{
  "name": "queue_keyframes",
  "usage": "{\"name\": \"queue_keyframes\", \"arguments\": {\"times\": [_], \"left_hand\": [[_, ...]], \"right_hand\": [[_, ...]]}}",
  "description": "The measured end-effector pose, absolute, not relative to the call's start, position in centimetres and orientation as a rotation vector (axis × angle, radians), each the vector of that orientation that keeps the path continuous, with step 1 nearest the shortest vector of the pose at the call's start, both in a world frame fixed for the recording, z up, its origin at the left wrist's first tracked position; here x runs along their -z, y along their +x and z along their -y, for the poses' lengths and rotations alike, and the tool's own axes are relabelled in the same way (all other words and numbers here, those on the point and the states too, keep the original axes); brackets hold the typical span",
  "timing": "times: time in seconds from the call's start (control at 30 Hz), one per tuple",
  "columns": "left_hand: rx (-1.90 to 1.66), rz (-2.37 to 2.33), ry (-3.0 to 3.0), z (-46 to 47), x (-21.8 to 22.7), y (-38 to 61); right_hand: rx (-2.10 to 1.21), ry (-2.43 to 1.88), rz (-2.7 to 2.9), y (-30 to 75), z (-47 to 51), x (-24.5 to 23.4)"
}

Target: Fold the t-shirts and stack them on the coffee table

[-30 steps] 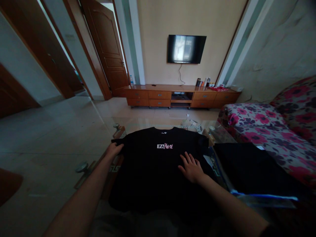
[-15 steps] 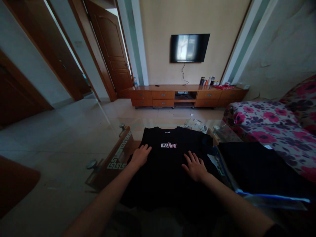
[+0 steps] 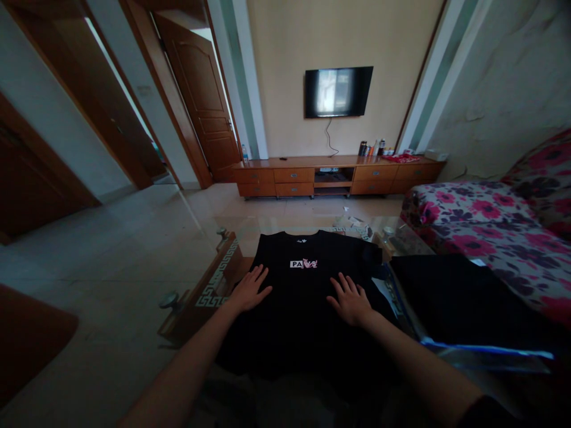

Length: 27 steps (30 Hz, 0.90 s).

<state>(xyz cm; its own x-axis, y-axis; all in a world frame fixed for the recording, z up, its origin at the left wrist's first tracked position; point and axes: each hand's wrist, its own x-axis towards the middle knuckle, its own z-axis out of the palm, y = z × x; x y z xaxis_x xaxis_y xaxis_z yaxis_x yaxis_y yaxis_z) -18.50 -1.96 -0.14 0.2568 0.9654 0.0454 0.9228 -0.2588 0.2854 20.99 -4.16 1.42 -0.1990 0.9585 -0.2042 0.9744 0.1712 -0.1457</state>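
A black T-shirt (image 3: 298, 309) lies spread flat on a glass coffee table (image 3: 214, 279), its neckline toward the far side. White letters and a pink figure are printed on its chest. My left hand (image 3: 250, 289) rests on the shirt's left side with fingers spread. On the right part of the chest lies my right hand (image 3: 350, 299), palm down, its fingers also apart. Neither hand grips the cloth. The shirt's lower edge fades into shadow close to me.
To the right lies a dark folded cloth (image 3: 464, 303) on a clear bag with a blue strip (image 3: 486, 349). A flowered sofa (image 3: 482, 208) stands beyond it. Across the room are a low wooden cabinet (image 3: 294, 175) and a wall television (image 3: 339, 92). Crumpled plastic (image 3: 352, 223) sits at the table's far edge.
My left hand has shifted slightly toward me and its fingers have spread flatter on the shirt. My right hand has barely moved. The view has tilted a little.
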Motion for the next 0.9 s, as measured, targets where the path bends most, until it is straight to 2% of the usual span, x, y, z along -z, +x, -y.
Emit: {"name": "queue_keyframes", "arguments": {"times": [0.57,0.73,0.9], "left_hand": [[-0.224,-2.06,2.062,0.2,0.8,-19.3],[-0.326,-2.076,2.173,-0.2,0.9,-20.7],[-0.22,-2.437,2.075,0.6,2.1,-24.0]], "right_hand": [[0.398,1.934,-2.363,21.1,4.1,-1.3],[0.383,1.938,-2.377,21.0,4.3,-1.2],[0.367,1.947,-2.384,21.0,4.3,-0.9]]}}
